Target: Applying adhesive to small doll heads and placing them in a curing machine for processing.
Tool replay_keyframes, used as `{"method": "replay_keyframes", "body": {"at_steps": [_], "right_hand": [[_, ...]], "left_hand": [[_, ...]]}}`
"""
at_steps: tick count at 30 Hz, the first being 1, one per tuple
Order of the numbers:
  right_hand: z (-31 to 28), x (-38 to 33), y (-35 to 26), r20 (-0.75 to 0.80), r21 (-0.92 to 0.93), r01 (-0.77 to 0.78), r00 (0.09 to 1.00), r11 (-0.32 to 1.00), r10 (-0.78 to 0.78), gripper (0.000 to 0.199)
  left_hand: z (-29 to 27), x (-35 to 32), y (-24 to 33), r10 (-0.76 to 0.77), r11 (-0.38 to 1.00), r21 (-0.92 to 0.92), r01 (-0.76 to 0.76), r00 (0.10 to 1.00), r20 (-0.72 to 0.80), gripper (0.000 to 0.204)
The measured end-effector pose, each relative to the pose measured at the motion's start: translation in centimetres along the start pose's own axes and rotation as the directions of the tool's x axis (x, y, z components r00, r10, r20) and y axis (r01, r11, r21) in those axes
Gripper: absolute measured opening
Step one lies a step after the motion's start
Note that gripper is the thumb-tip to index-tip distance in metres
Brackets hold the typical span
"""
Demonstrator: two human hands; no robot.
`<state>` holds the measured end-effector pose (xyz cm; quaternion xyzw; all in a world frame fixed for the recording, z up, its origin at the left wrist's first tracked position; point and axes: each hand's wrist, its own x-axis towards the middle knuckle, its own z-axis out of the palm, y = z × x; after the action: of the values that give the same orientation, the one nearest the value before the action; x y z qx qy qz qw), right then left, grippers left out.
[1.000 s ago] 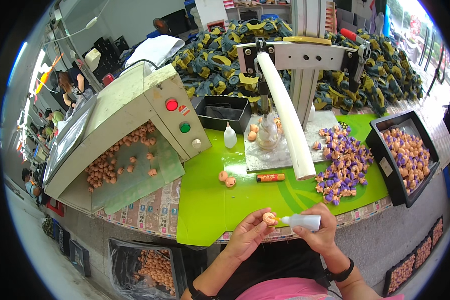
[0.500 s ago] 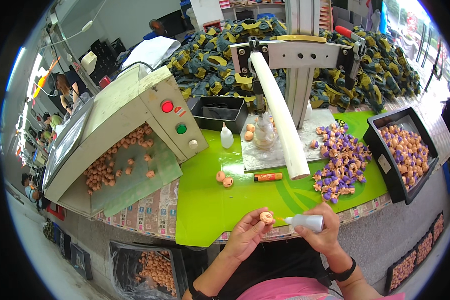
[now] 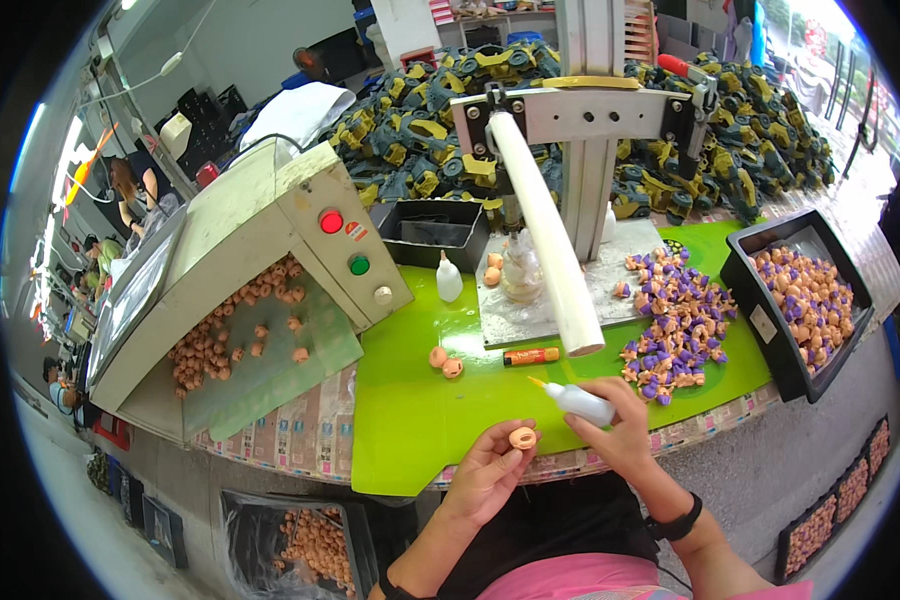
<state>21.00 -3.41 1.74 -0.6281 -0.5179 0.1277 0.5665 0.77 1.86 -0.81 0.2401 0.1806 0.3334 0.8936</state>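
Between the thumb and fingers of my left hand (image 3: 487,470) is a small round peach-coloured doll head (image 3: 522,438), its hollow opening turned up. My right hand (image 3: 615,430) grips a white squeeze bottle (image 3: 582,404) with a thin yellowish nozzle, tilted up to the left and apart from the head. Ahead of my hands on the green mat (image 3: 400,420) lie two more doll heads (image 3: 446,361) and an orange-and-black tube (image 3: 531,356). A second white bottle (image 3: 449,279) stands upright farther back.
A beige machine (image 3: 310,200) with loose heads inside stands left. A press with a long white lever (image 3: 550,240) rises centrally. Purple-and-peach figure parts (image 3: 675,325) are heaped at right beside a full black bin (image 3: 805,310). Another bin (image 3: 315,540) of heads sits low left.
My right hand has lifted the bottle up and leftward, and its nozzle has come away from the doll head. My left hand has shifted slightly left and down, still holding the head.
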Motion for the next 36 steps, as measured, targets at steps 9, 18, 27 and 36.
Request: {"method": "replay_keyframes", "body": {"at_steps": [9,18,27,36], "right_hand": [[2.5,1.4,1.4,0.196,0.051,-0.086,0.978,0.995,0.075,0.045],[-4.9,5.6,2.6,0.031,-0.714,0.044,0.999,0.698,-0.031,0.029],[-3.3,5.9,1.0,0.145,-0.483,0.175,0.982,0.858,-0.119,0.016],[-2.4,-0.2,-4.9,0.343,0.129,-0.173,0.932,0.977,0.119,0.020]], "left_hand": [[0.3,-1.1,0.3,0.011,0.999,-0.034,-0.014,0.997,-0.074,0.038],[0.4,-1.0,0.3,-0.018,0.999,-0.046,0.016,0.999,-0.049,0.036],[1.2,-1.5,0.3,-0.063,0.997,-0.046,0.061,0.996,-0.055,0.033],[1.7,-1.0,-0.3,-0.118,0.993,0.006,0.118,0.993,0.019,0.035]]}}
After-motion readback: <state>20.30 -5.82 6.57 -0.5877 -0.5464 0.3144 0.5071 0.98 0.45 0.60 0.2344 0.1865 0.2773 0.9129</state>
